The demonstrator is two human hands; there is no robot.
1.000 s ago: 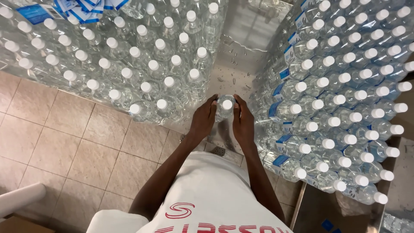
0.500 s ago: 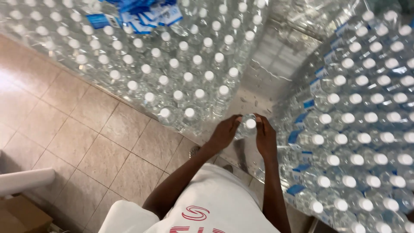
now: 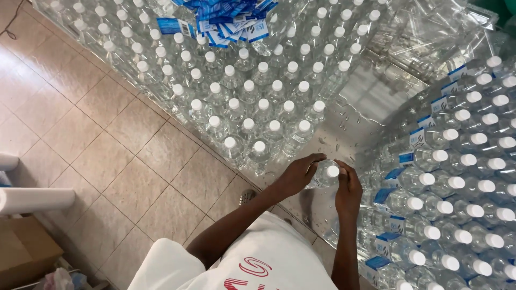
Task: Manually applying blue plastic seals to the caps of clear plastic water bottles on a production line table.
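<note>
Both hands meet around a single clear plastic water bottle with a white screw cap point(image 3: 327, 174), which stands over the wet, shiny steel table surface point(image 3: 371, 96) in the gap between two large masses of bottles. The left hand point(image 3: 297, 174) curls against the bottle's left side, fingers bent over its shoulder; the right hand point(image 3: 348, 188) closes on its right side, thumb near the cap. Only the cap and the upper shoulder of the bottle show between the fingers; its body and base are covered by the hands, so it cannot be told whether it rests on the steel or is lifted off it.

To the left lies a block of unlabelled clear bottles with white caps point(image 3: 252, 102), seen from above and running out of the top edge of the view. A loose heap of blue and white paper labels point(image 3: 226, 16) sits on top of it, partly cut off. To the right, a stack of clear bottles with blue labels point(image 3: 462, 177) leans with its caps turned toward the camera and continues past the right and bottom edges. Crumpled clear plastic film point(image 3: 430, 37) covers the far right corner; what lies under it is hard to make out.

Beige floor tiles point(image 3: 97, 145) fill the left. A brown cardboard box point(image 3: 24, 258) and a white tube point(image 3: 32, 198) are cropped at the left edge.
</note>
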